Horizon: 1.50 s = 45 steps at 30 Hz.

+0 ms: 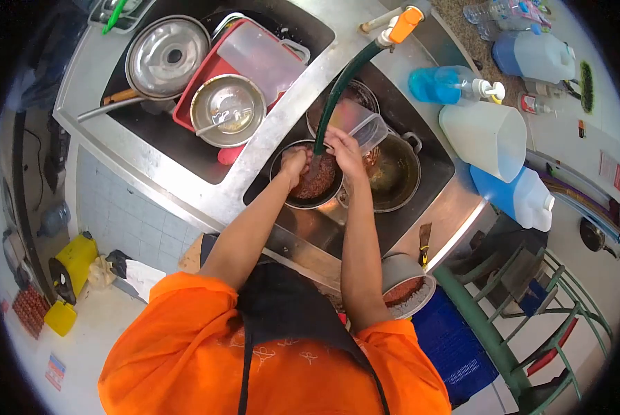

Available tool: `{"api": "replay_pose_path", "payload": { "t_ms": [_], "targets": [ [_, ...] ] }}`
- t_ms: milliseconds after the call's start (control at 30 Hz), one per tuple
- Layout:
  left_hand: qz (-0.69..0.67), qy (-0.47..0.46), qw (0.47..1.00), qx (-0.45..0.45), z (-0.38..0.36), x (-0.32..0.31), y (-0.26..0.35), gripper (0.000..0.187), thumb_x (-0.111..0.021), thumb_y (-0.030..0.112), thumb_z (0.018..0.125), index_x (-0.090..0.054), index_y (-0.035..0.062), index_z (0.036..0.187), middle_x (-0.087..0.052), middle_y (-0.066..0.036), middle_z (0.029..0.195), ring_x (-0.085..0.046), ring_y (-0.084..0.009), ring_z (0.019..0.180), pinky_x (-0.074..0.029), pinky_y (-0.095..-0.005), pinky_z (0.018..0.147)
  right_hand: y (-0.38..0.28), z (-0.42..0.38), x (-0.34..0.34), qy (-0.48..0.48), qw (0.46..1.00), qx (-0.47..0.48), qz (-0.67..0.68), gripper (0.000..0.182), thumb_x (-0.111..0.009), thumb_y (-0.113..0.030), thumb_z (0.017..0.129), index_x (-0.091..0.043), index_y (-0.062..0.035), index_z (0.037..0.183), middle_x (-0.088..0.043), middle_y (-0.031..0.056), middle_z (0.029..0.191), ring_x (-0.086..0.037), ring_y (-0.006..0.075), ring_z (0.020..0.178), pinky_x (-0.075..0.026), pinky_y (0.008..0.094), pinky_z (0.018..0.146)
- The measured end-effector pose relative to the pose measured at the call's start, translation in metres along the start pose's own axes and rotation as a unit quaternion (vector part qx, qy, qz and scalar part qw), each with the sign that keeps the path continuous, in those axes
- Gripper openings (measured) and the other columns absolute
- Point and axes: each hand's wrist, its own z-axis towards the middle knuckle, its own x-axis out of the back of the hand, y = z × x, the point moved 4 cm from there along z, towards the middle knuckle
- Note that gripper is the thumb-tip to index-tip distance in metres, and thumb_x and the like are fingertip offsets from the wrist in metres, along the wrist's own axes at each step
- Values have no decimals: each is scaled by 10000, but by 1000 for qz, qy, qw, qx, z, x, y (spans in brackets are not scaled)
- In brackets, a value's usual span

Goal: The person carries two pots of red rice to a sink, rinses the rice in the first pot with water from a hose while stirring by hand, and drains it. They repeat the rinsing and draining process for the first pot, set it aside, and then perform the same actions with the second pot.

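Observation:
My right hand (pixel 346 153) has its fingers closed around the lower end of a dark green hose (pixel 338 90). The hose's end points down into a round pot (pixel 277 166) standing in the right sink basin. Small reddish-brown grains (pixel 313 181), wet-looking, lie in this pot. At the pot's left inner side is my left hand (pixel 295 164), its fingers curled just above the grains; whatever it may hold is hidden. A clear plastic container (pixel 369 128) and a larger, stained pot (pixel 400 173) sit right beside my right hand.
The left basin holds a lidded pan (pixel 168 57), a red tray (pixel 189 104) and a metal bowl (pixel 228 111). An orange-handled tap (pixel 405 25) feeds the hose. Blue soap (pixel 434 84) and several jugs line the right counter. A pot of reddish grains (pixel 405 290) stands near my right elbow.

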Motion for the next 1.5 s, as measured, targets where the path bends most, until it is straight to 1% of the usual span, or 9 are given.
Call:
{"api": "replay_pose_path", "payload": {
  "t_ms": [67, 467, 633, 733, 833, 933, 1033, 1200, 1500],
  "targets": [
    [-50, -49, 977, -203, -14, -4, 34, 355, -439, 271, 981, -573, 34, 1208, -650, -75, 1122, -627, -218, 943, -491, -376, 852, 13, -7, 1, 16, 986, -62, 153, 390, -521, -192, 967, -569, 9, 1298, -622, 86, 1233, -592, 208, 1082, -462, 346, 918],
    [318, 25, 869, -379, -67, -26, 100, 410, -659, 195, 880, -543, -29, 1203, -659, -188, 876, -653, -334, 810, -502, -395, 750, 153, -16, -29, 169, 733, -198, 628, 174, -522, -104, 989, -546, 28, 1099, -622, 111, 1056, -645, 202, 909, -581, 294, 804],
    [388, 82, 737, -547, -71, -29, 105, 478, -660, 62, 847, -426, -70, 1243, -625, -307, 923, -622, -479, 886, -491, -502, 743, 151, -31, -20, 223, 833, -243, 443, 263, -505, -115, 960, -554, 65, 1146, -636, 182, 1142, -632, 302, 1030, -514, 409, 962],
    [404, 99, 719, -557, -78, -35, 108, 489, -658, 29, 838, -402, -78, 1241, -631, -317, 959, -625, -482, 904, -493, -513, 763, 154, -5, -7, 305, 915, -62, -255, 358, -634, -159, 842, -585, 66, 1117, -663, 238, 1059, -649, 326, 1012, -491, 388, 907],
    [401, 79, 755, -513, -83, -35, 112, 446, -636, 54, 860, -425, -65, 1234, -648, -301, 1011, -639, -460, 933, -514, -478, 785, 161, 17, -39, 237, 914, 87, -317, 397, -636, -188, 853, -581, 51, 1165, -642, 274, 1105, -627, 377, 1049, -486, 416, 911],
    [391, 80, 776, -488, -74, -29, 101, 396, -603, 82, 886, -447, -66, 1219, -655, -282, 1009, -650, -442, 917, -522, -463, 773, 146, 4, -66, -17, 952, -55, -301, 603, -619, -237, 859, -443, 5, 1383, -426, 278, 1424, -389, 389, 1348, -349, 436, 1105],
    [478, 93, 802, -347, -64, -4, 54, 266, -546, 185, 914, -584, -20, 1080, -679, -240, 888, -671, -392, 900, -528, -439, 824, 129, -16, -58, -200, 875, -149, -415, 535, -611, -214, 847, -515, -57, 1349, -556, 236, 1275, -511, 428, 1198, -446, 488, 994],
    [549, 85, 830, -49, -17, 44, -32, 651, -534, 351, 863, -432, -50, 1365, -523, -319, 1318, -499, -442, 1246, -355, -430, 1098, 110, -10, -24, 61, 881, 22, -468, 355, -616, -177, 809, -610, -19, 1127, -625, 247, 1077, -598, 431, 1034, -499, 512, 885],
    [406, 151, 901, 11, 79, 29, -51, 862, -352, 622, 905, -303, -18, 1481, -391, -299, 1458, -389, -422, 1359, -302, -439, 1137, 153, -26, -2, 157, 939, -97, -290, 555, -528, -266, 919, -439, 32, 1379, -497, 309, 1325, -466, 448, 1246, -367, 460, 1073]
  ]
}}
